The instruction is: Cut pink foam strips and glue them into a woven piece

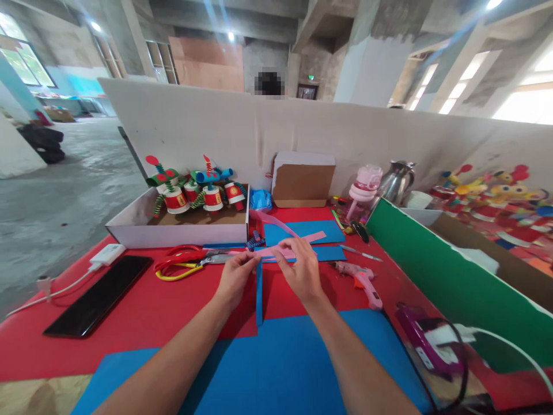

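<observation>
My left hand (237,278) pinches the joined ends of a pink paper strip (266,252) and a blue paper strip (259,294). The blue one hangs down toward me, while the pink one runs right. My right hand (302,270) has its thumb and fingers closed around the pink strip, and fingertips hide part of it. Behind the hands, blue paper pieces (302,232) lie with another pink strip (314,237) across them. A small dark folded paper spring (256,241) rests just beyond my left fingertips. Red-and-yellow-handled scissors (181,264) lie left of that hand.
A pink glue gun (360,281) and a craft knife (360,253) lie at right. The white box (177,235) holds paper-cup figures. A black phone (99,297), pink bottle (362,193), steel jug (395,180), green-sided box (449,276) and purple power strip (427,340) surround the work area.
</observation>
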`<state>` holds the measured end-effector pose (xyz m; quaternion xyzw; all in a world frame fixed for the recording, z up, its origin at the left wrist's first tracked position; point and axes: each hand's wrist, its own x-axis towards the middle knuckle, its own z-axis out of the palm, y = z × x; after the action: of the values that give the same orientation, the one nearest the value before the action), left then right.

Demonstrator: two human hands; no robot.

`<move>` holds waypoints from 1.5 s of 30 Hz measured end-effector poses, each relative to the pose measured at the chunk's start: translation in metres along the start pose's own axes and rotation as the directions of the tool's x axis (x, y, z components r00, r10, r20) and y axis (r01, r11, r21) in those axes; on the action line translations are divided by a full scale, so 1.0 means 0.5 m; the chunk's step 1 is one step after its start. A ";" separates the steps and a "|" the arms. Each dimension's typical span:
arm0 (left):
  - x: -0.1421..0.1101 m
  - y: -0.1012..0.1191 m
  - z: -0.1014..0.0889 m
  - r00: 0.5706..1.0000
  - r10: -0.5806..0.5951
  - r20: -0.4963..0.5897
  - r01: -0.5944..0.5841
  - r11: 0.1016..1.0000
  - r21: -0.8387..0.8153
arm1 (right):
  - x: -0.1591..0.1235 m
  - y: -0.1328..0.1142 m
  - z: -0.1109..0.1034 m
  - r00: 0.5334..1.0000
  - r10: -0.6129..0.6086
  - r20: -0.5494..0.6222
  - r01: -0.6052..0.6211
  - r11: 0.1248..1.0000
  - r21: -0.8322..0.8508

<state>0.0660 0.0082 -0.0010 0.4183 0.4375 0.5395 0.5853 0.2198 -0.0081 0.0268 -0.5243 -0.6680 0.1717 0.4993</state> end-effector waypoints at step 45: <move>-0.017 -0.004 0.022 0.996 -0.071 0.049 0.070 0.997 0.021 | -0.011 0.027 0.046 0.839 0.478 0.259 -0.529 0.607 0.593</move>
<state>0.0769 -0.0008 0.0007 0.4217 0.4425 0.5034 0.6107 0.2071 -0.0010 0.0039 -0.4799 -0.4106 0.5426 0.5538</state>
